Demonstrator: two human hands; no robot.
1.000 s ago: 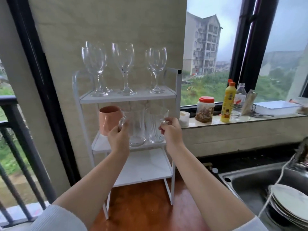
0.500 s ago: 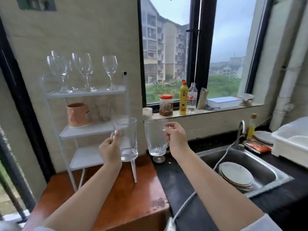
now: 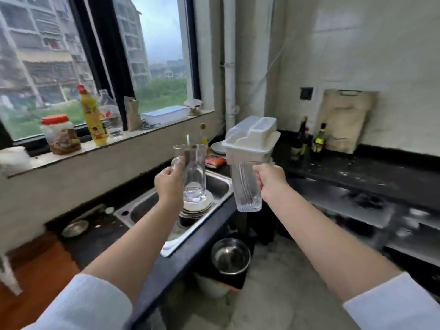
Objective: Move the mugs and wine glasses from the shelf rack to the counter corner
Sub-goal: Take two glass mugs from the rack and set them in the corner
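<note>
My left hand (image 3: 169,181) grips the handle of a clear glass mug (image 3: 193,173), held upright in the air above the sink (image 3: 215,186). My right hand (image 3: 270,181) grips the handle of a second clear glass mug (image 3: 245,186), held upright just past the sink's right edge, in front of the counter corner. The two mugs are apart and at about the same height. Only a white leg of the shelf rack (image 3: 7,275) shows at the far left. No wine glasses are in view.
Stacked plates (image 3: 196,207) lie in the sink. A white dish-drainer box (image 3: 252,139) stands in the counter corner, with dark bottles (image 3: 319,139) and a cutting board (image 3: 345,120) on the black counter (image 3: 381,172). Jar and bottles line the windowsill (image 3: 100,144). A metal bin (image 3: 230,256) stands below.
Both hands have carried the glass mugs away from the rack and to the right, over the sink. The view has swung right, so the rack with the wine glasses has left the frame.
</note>
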